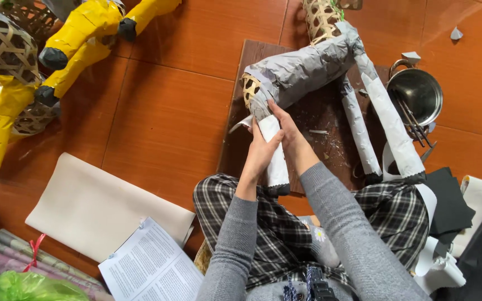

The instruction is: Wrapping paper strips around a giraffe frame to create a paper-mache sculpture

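Orange tiled floor, dark wooden board laid on it. A paper-covered woven animal frame lies on the board; left hand grasps its white paper leg, right hand presses fingers against the joint. Risk: wet paper likely tears if squeezed; steel pot nearby

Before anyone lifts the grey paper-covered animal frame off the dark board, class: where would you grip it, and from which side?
Probably around the thick grey body, from above, fingers wrapping its sides. It is the widest part and lies across the board. The thin paper legs look fragile, and the left hand and right hand occupy the nearest leg.
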